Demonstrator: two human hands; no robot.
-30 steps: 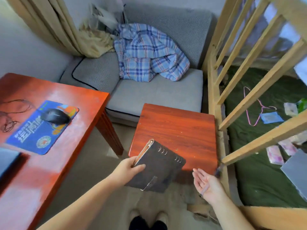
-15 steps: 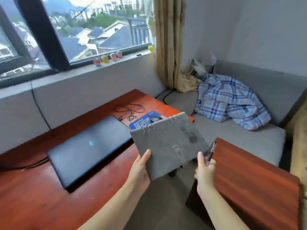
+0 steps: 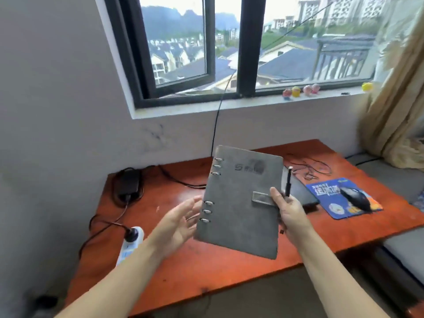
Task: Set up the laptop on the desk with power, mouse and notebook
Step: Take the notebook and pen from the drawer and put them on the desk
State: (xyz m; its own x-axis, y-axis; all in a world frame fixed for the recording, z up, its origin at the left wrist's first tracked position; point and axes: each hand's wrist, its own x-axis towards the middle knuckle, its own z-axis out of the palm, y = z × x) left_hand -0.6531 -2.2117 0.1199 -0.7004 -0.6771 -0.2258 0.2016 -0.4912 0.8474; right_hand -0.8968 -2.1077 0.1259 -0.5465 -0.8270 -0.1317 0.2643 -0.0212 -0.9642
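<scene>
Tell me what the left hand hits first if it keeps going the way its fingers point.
Most likely the notebook: the open left hand points up and right at its ringed edge, which sits just past the fingertips. The right hand holds the notebook above the desk. Depth is unclear, so it may pass behind.

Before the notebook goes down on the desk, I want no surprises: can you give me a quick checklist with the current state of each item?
1. Right hand grips notebook and pen: ok.
2. Left hand is open, off the cover: ok.
3. Bare desk below the notebook: ok.
4. Mouse on its pad: ok.
5. Laptop mostly hidden, state: cannot tell.
6. Power brick connected to laptop: cannot tell.
</scene>
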